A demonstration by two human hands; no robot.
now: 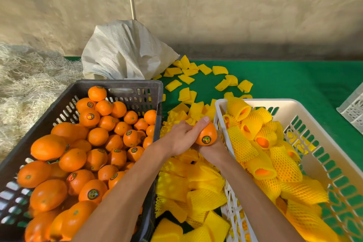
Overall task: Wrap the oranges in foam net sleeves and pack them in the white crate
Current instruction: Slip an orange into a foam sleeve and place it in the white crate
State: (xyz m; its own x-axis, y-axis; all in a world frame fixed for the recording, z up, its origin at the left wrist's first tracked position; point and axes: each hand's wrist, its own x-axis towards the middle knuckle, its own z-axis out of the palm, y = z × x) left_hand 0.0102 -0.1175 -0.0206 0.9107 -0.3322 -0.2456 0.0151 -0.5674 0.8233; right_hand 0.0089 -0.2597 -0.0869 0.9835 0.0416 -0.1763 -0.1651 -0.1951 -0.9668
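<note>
Left: a heap of pale straw (29, 84) at the left edge of the green desk (294, 80), with a white sack (125, 53) behind a dark crate (137, 92) that is heaped with bare oranges (78, 153), many bearing round stickers. Centre: loose yellow foam sleeves (196, 192) fill the gap between the two crates and scatter toward the far edge of the desk. Above this pile, the left hand (180, 139) reaches across from the dark crate's side, its fingers curled around one unwrapped orange (206, 135); the right hand (212, 149) cups the same orange from below. No sleeve is visibly on this fruit yet. Right: the white crate (294, 110) holds a layer of sleeved oranges (265, 153) along its near and left sides, while bare slots of its right wall show green through. A second pale crate (353, 110) sits at the right edge. Judged progress: partly done; far more fruit remains unwrapped than packed.
</note>
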